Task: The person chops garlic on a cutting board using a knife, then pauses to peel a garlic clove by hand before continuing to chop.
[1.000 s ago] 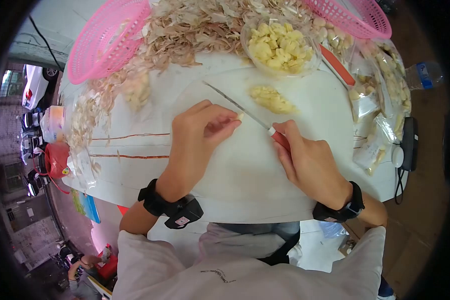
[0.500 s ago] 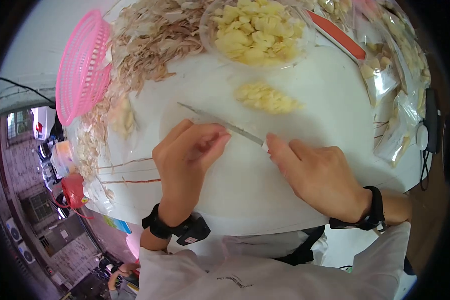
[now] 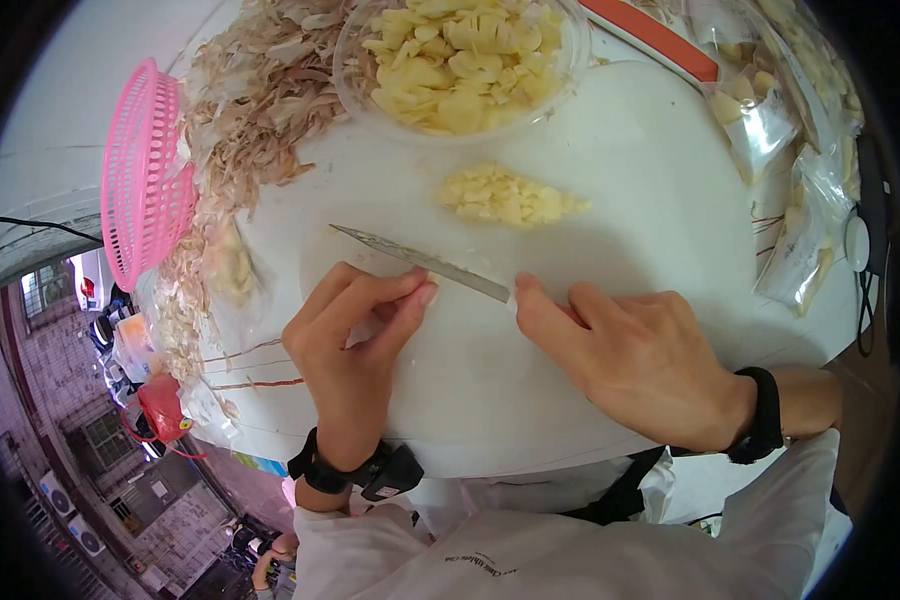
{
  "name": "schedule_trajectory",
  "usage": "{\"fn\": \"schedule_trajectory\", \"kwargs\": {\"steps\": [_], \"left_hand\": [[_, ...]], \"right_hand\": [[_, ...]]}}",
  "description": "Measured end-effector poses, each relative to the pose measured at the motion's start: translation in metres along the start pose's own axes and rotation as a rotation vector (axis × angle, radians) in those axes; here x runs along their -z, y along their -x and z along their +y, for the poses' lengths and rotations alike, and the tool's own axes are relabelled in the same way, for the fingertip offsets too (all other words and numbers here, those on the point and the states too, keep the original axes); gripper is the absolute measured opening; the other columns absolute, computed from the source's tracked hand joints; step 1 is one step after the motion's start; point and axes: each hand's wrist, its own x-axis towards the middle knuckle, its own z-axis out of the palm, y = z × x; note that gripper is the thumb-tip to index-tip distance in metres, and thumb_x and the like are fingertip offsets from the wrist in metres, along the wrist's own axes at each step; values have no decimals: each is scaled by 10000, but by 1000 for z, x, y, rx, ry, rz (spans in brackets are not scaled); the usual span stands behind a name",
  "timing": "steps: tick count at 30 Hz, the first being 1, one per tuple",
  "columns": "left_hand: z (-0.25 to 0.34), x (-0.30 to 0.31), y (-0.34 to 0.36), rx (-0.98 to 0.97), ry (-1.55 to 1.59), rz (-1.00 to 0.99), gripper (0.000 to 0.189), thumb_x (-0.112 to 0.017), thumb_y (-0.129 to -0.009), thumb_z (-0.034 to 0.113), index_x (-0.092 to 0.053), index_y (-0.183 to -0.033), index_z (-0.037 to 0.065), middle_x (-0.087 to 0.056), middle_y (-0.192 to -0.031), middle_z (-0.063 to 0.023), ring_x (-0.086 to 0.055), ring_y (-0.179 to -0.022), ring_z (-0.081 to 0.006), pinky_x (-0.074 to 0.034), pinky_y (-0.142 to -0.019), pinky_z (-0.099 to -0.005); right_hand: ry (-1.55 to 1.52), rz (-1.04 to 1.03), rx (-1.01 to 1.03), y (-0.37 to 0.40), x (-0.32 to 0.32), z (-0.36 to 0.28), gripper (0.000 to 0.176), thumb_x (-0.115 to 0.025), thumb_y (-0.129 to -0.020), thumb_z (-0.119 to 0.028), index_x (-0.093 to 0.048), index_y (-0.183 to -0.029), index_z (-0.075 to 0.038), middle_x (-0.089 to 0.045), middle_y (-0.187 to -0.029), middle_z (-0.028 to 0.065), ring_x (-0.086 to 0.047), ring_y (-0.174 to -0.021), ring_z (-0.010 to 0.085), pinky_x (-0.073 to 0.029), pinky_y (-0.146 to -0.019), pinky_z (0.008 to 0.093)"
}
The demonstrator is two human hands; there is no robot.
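My right hand (image 3: 635, 360) is wrapped round the light handle of a knife (image 3: 440, 267), whose blade points up and to the left. My left hand (image 3: 355, 345) is closed in a pinch at the near edge of the blade; a small pale piece shows at its fingertips, too small to make out. Beyond the knife lies a small heap of chopped pale yellow pieces (image 3: 510, 197) on the white table (image 3: 530, 410). Farther off, a clear bowl (image 3: 582, 50) holds many yellow slices (image 3: 465, 70).
Dry husks (image 3: 260, 100) cover the back left, beside a pink basket (image 3: 145, 180). An orange-red box (image 3: 660, 40) and clear bags (image 3: 805, 235) lie at the right. A red bag (image 3: 163, 408) sits past the left edge, with a person's arm (image 3: 270, 565) below.
The head view has shifted slightly, moving the table contents in the frame. My left fingertips have come a little down and left, still close to the blade. The knife remains in my right hand.
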Motion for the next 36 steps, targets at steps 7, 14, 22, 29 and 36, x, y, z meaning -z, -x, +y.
{"fn": "schedule_trajectory", "kwargs": {"steps": [7,14,22,29,36], "left_hand": [[-4,-2,-1,-96,-34,23,140,-782,-745,-37,-724,-871,-14,-623,-739,-51,-585,-631,-115,-462,-585,-226],[-4,-2,0,-89,-60,37,143,-792,-738,-32,-721,-861,-16,-624,-740,-56,-574,-627,-114,-452,-590,-234],[-7,-2,1,-67,-27,43,134,-799,-733,-34,-703,-825,-22,-637,-744,-57,-571,-621,-113,-446,-585,-231],[-7,-3,1,-84,-32,44,131,-794,-729,-50,-698,-814,-24,-632,-738,-52,-562,-615,-106,-429,-571,-228],[-7,-4,1,-55,-3,48,124,-790,-732,-50,-712,-825,-26,-631,-744,-54,-542,-607,-99,-408,-561,-222]], "right_hand": [[12,-24,-17,-4,0,-1,399,-593,-801,-67,-557,-1198,-69,-492,-680,24,-565,-509,179,-435,-421,320],[-66,-9,-34,-4,-2,4,331,-586,-892,-142,-543,-1211,-64,-527,-698,24,-575,-516,207,-428,-418,345],[-45,-24,10,-2,1,4,405,-587,-837,-105,-525,-1234,-50,-494,-681,30,-572,-516,212,-434,-423,345],[-89,-16,-18,-5,1,1,381,-570,-820,-87,-532,-1199,-69,-494,-671,27,-559,-492,216,-420,-409,353],[-170,25,-33,-4,-3,4,383,-567,-825,-91,-521,-1205,-77,-508,-667,33,-567,-500,229,-407,-406,368]]}}
